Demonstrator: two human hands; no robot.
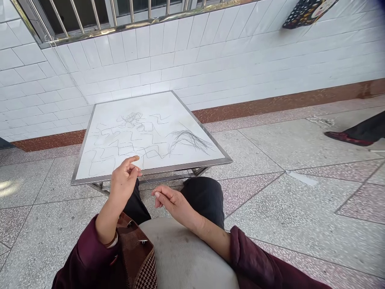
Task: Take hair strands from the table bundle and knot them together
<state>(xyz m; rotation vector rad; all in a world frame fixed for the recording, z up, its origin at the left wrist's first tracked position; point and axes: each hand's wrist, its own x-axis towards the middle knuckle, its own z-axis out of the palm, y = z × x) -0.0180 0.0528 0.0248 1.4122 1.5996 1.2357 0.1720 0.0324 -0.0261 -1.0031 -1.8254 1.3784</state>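
Observation:
My left hand (123,182) is raised over the near edge of a white board (150,136) with a metal rim, its thumb and forefinger pinched together. A fine strand, possibly hair or thread, shows at those fingertips. My right hand (171,202) hangs lower over my dark trousers (204,196), pinching a similar fine strand. The board carries loose, wavy dark strands (128,138) and a fanned tuft of them (189,140). Neither hand touches the board.
The board rests on a low metal frame (150,180) above a terrazzo floor (264,156), next to a white tiled wall (210,60). A pale cushion (183,253) lies on my lap. Another person's dark red shoe (347,138) stands at the right.

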